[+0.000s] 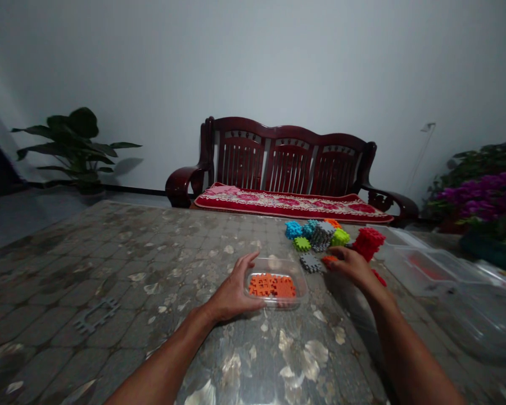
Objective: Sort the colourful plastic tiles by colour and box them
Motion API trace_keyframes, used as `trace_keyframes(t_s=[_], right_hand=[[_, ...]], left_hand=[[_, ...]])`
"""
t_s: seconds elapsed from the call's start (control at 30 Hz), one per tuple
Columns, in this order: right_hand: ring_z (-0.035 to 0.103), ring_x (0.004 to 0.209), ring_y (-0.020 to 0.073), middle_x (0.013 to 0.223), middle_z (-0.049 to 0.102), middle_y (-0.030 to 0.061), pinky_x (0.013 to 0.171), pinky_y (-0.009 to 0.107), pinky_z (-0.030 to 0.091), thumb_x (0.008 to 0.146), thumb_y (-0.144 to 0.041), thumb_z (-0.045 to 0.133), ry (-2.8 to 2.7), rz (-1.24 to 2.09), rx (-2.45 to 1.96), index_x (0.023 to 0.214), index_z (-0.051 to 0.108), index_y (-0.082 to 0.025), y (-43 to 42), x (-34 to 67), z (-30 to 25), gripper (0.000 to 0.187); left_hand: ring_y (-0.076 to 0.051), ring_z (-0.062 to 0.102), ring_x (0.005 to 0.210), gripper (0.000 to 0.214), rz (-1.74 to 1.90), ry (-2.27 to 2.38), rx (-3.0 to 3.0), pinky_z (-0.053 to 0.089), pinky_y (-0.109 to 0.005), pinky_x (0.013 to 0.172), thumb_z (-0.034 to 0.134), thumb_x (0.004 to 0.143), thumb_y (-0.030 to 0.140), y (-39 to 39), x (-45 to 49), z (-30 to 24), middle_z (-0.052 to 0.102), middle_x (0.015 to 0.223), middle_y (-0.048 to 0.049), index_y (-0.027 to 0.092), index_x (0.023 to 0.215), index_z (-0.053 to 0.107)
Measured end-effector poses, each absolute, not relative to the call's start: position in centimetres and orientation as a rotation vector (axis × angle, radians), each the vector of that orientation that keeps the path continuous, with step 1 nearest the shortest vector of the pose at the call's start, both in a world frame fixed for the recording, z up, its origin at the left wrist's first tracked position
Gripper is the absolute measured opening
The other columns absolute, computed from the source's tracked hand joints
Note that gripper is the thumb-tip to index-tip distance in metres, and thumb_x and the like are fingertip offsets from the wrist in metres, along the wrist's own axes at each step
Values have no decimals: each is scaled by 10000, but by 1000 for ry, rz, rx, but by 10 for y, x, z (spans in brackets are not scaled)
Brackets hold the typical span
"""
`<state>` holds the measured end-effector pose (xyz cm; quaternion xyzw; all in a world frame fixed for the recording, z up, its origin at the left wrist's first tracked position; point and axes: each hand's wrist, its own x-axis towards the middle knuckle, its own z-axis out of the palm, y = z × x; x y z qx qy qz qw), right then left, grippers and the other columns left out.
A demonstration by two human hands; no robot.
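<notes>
A clear plastic container [302,273] sits on the table with orange interlocking tiles [274,286] lying in its bottom. My left hand [236,289] is curved around the container's left side, thumb at the near edge and fingers at the far edge. To the right of the container, my right hand [352,264] has its fingertips closed on an orange tile [329,260] at table level. Beside that tile lies a grey tile [311,262]. Just behind are stacks of grey [322,236], blue [294,229], lime green [340,237] and red tiles [368,243].
Clear plastic boxes [421,270] stand along the right side of the table. A grey frame-shaped piece [96,315] lies at the left on the patterned tablecloth [152,349]. Beyond the table are a wooden bench [287,157], a potted plant [78,146] and purple flowers [489,197].
</notes>
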<state>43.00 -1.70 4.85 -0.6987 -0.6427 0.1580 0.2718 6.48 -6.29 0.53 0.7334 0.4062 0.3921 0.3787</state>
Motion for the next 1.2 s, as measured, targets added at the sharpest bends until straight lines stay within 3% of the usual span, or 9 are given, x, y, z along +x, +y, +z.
trace_keyframes(t_s=[0.23,0.37,0.5,0.6,0.7,0.87,1.0,1.2], right_hand=[[688,1047,274,1170,736,86,831,309,503,677,-272,718,-1776,283,-2148,1316,638,-230,-13,456,31,644],[672,1069,286,1165,725,118,782,307,475,785,-375,679,-1821,211,-2247,1329,605,-208,-17,442,28,574],[686,1019,273,1114,734,133,730,293,448,879,-350,591,-1876,102,-2254,1239,636,-181,-24,429,32,401],[701,976,272,1070,747,138,710,289,453,874,-325,603,-1875,44,-2238,1198,659,-168,-28,425,36,365],[712,951,296,1053,755,144,716,310,490,831,-373,662,-1775,64,-2230,1227,663,-155,-27,423,42,452],[716,1007,286,1139,748,134,838,371,565,745,-366,737,-1701,373,-1780,1319,621,-157,-23,407,57,622],[704,1059,273,1185,739,118,904,413,573,718,-321,765,-1844,668,-1376,1312,639,-193,-34,370,67,621],[681,1064,264,1213,725,95,952,450,537,726,-225,745,-2114,676,-1154,1305,649,-222,-50,312,61,587]], left_hand=[[-320,477,1354,1039,1013,1043,1861,444,-473,1117,847,619,285,-63,65,4,371,1524,-134,256,1517,326],[-309,478,1354,1031,1002,1049,1883,439,-466,1123,828,624,252,-63,65,5,359,1534,-128,257,1518,315],[-308,482,1349,1029,1008,1054,1883,446,-461,1116,829,630,268,-63,65,5,377,1515,-127,256,1519,312],[-312,472,1358,1033,1002,1058,1877,445,-459,1116,833,626,272,-63,65,6,393,1500,-131,248,1518,314],[-312,483,1347,1038,1004,1059,1874,449,-461,1109,831,618,258,-64,65,7,398,1498,-129,253,1519,315],[-312,489,1338,1043,996,1059,1874,461,-456,1094,833,613,260,-65,66,10,380,1516,-129,252,1521,320],[-306,488,1336,1065,1003,1041,1875,451,-458,1106,837,613,256,-65,65,10,363,1535,-127,258,1533,302],[-312,480,1343,1095,1011,1040,1872,439,-471,1121,863,613,315,-65,65,7,350,1544,-139,254,1539,282]])
